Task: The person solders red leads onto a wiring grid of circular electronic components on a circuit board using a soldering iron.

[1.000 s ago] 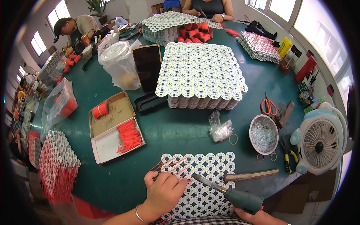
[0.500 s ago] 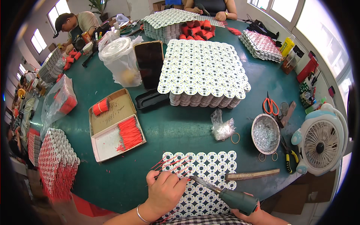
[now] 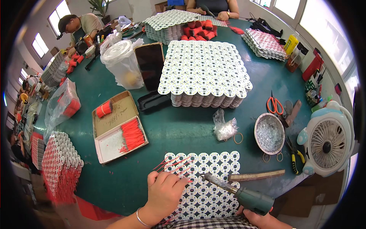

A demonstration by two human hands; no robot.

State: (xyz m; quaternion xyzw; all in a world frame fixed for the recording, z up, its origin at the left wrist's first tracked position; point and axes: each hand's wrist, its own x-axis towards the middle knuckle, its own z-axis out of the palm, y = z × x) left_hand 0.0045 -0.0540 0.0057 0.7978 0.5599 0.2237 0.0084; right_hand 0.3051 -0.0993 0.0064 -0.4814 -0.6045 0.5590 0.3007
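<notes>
A sheet of round white LED circuit boards [image 3: 215, 190] lies in front of me. Thin red wires [image 3: 173, 165] stick out from its upper left boards. My left hand [image 3: 164, 196] rests over the sheet's left side, its fingers closed on red wires whose ends show below the palm. In my right hand [image 3: 254, 218] is a green soldering gun [image 3: 254, 200], gripped by its handle. Its metal tip points left over the middle of the sheet, slightly apart from my left fingertips. A wooden strip [image 3: 257, 175] lies across the sheet's right edge.
Beyond lie a cardboard box [image 3: 100, 147] of red wires, a tall stack of board sheets [image 3: 204, 68], a phone [image 3: 149, 63] and a bowl [image 3: 269, 135]. Scissors [image 3: 274, 104], pliers [image 3: 295, 158] and a fan [image 3: 328, 143] are on the right. Two people work across the table.
The soldering gun has moved right, its tip drawing away from my left fingertips. My left hand has shifted only slightly.
</notes>
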